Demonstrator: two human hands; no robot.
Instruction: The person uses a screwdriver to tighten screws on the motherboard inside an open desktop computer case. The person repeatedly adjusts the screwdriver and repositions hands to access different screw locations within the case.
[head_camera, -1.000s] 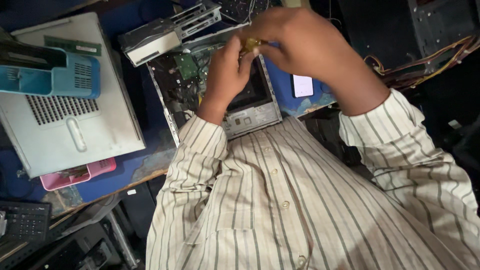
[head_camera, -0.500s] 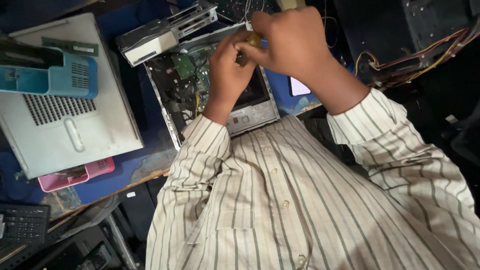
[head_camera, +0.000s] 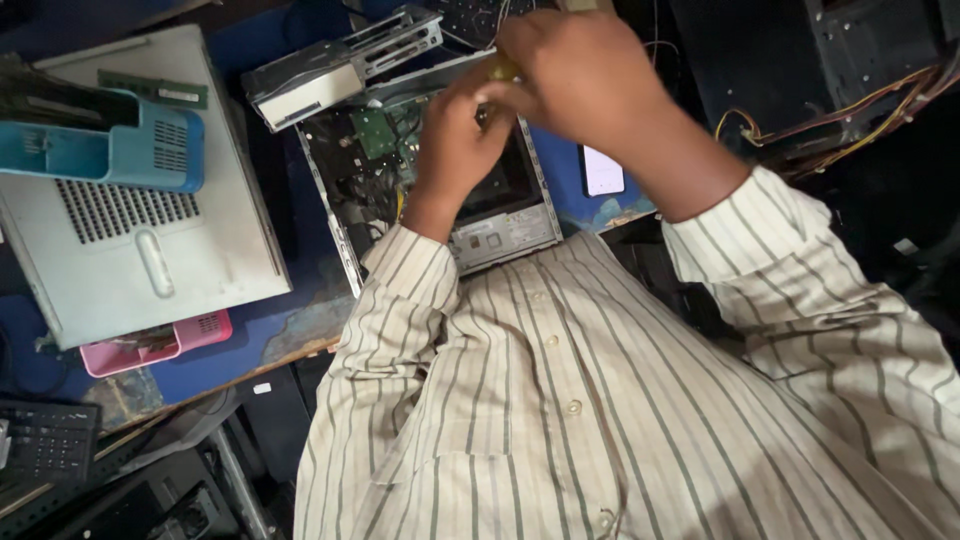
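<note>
An open small desktop computer case (head_camera: 352, 205) lies on the blue table, its green board and wiring showing. Both my hands are over its far end. My right hand (head_camera: 590, 85) is closed around a tool with a yellow handle (head_camera: 503, 68). My left hand (head_camera: 460, 135) reaches up from below, fingers curled against the tool's lower part; whether it grips the tool is hidden. The tool's tip is out of sight behind the fingers. My striped shirt fills the lower half of the view.
A grey drive cage (head_camera: 335, 70) lies at the case's far left. A white case cover (head_camera: 130, 240) carries a blue plastic tray (head_camera: 110, 155) and a green memory stick (head_camera: 152, 88). Also here: pink tray (head_camera: 150, 345), phone (head_camera: 603, 170), black chassis with coloured cables (head_camera: 830, 90), keypad (head_camera: 45, 440).
Both hands stay joined on the yellow-handled tool over the case. The right hand has shifted slightly left, covering more of the left fingers.
</note>
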